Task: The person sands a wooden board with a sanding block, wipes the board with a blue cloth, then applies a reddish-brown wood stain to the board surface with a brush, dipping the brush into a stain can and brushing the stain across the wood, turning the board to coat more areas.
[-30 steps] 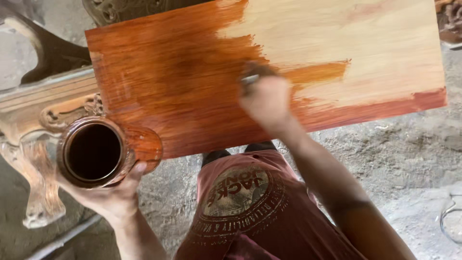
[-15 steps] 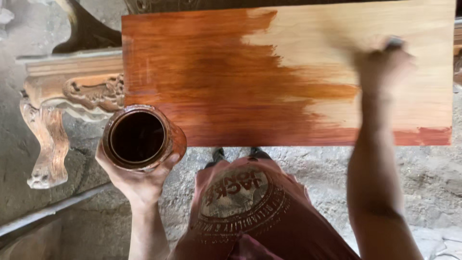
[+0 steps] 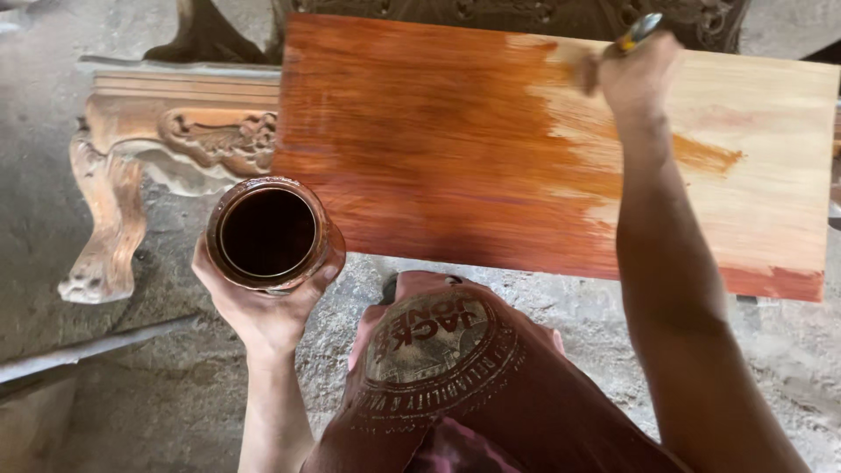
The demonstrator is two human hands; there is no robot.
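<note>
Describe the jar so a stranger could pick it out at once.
Start at the wide board, stained red-brown on its left part. Just off its lower left corner, the left hand holds the jar from below. It is the only round open container, full of dark liquid.

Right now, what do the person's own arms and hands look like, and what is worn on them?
Both forearms are bare, with no sleeve in view. The left hand and right hand wear no gloves, and no watch, ring or band shows. A reddish-brown printed shirt hangs below them.
</note>
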